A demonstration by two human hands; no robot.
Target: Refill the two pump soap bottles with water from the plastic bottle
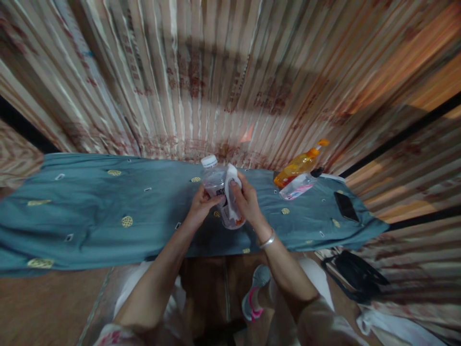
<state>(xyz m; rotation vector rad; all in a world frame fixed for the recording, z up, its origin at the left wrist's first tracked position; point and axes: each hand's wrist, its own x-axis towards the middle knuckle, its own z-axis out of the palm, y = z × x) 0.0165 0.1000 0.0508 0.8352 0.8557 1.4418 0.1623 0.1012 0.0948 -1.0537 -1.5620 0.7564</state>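
Water bottle (218, 190) in both our hands, held just above the blue cloth-covered worktop (90, 211) at the middle of its near edge: we grip a clear plastic bottle with a white cap, tilted so that the cap leans up and to the left, away from us, while the base drops toward our lap; its long axis runs on that slant, not upright. Our left hand (201, 204) is clamped round the bottle's left flank, fingers wrapped behind it, seemingly to steady it against turning. Our right hand (245, 199), a silver bangle (267, 239) at the wrist, is closed on a white cloth or wipe (232, 192) pressed flat to the bottle's right side, thumb on top, a grip that suits rubbing along the wall; whether the white piece is a cloth or a loosened label we cannot tell. To the right on the worktop, well apart from our hands, an orange drink bottle (298, 164) lies on its side with its cap pointing up and right, and a smaller clear bottle with a pink label (298, 186) lies touching it on the near side. A dark phone (345, 205) rests flat near the worktop's right end. Striped curtains (230, 77) hang close behind, and a black bag (355, 271) sits on the floor at right.
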